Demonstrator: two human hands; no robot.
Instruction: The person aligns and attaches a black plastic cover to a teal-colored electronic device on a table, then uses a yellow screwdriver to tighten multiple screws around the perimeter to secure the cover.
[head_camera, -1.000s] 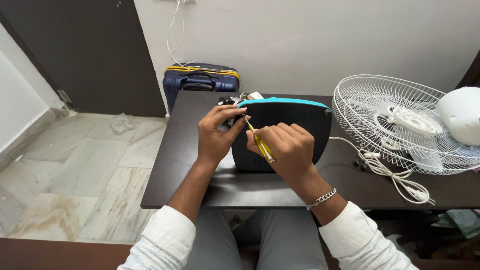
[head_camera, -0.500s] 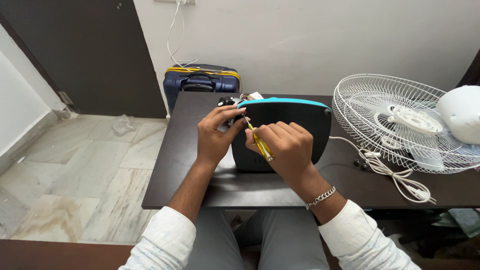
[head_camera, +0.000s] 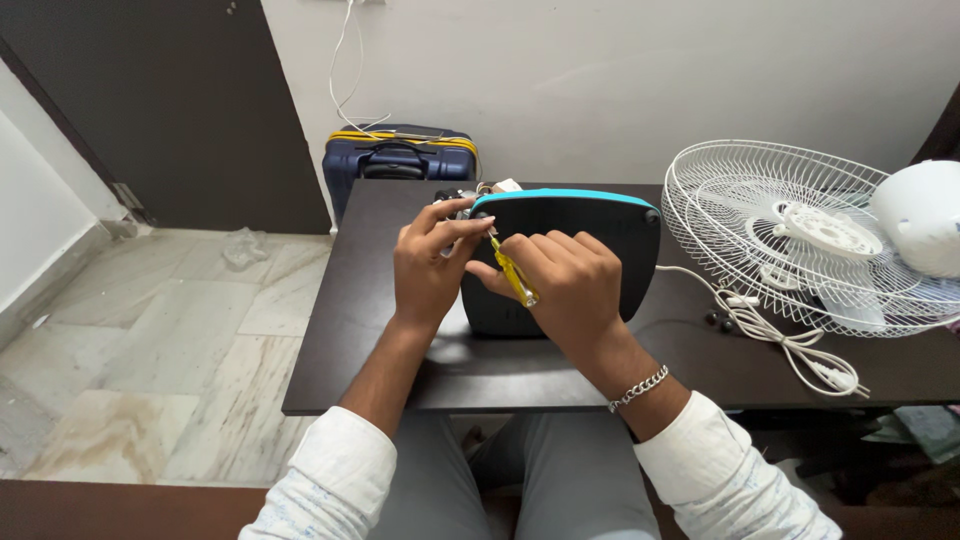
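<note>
A dark blue fan base with a turquoise rim stands on edge on the dark table. My right hand grips a yellow-handled screwdriver, its tip pointing up-left at the base's upper left corner. My left hand rests against that same corner, fingers pinched near the screwdriver tip and a small motor part with wires behind it. What the fingers pinch is hidden.
A white wire fan guard and a white motor housing lie at the table's right, with a coiled white power cord and small dark screws. A blue suitcase stands behind the table. Marble floor lies left.
Both hands shifted slightly up and left on the base corner; the screwdriver handle has sunk deeper into my right fist. The view tilted a little.
</note>
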